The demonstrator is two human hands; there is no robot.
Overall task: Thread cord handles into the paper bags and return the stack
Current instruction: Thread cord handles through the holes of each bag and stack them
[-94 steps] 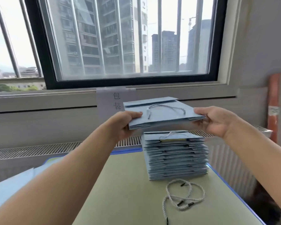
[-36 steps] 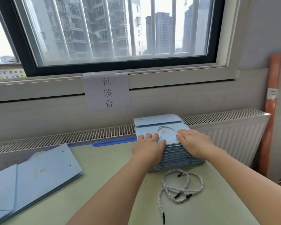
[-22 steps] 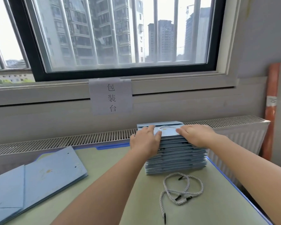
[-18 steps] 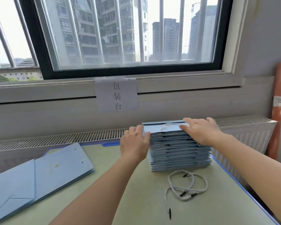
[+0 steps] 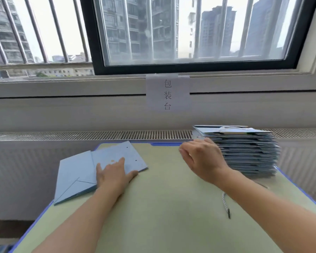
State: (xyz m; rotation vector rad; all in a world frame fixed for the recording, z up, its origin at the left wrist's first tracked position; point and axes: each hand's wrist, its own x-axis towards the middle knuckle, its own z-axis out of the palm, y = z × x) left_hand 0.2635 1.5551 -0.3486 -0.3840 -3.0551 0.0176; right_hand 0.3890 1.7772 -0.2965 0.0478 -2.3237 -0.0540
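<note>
Left grip (image 5: 115, 172) now flat, fingers spread on unthreaded flat blue paper bags (image 5: 91, 172); right hand (image 5: 202, 159) open, off finished stack (image 5: 248, 150) beside it. Next bag starting.

green tabletop (image 5: 164, 207) with blue edging; slatted radiator grille (image 5: 98, 135) running behind it; paper sign (image 5: 167, 94) taped under a barred window (image 5: 190, 31); tower blocks outside

Green table (image 5: 168, 207), bag stack (image 5: 248, 154), flat bags (image 5: 80, 172), cord (image 5: 225, 203)
</note>
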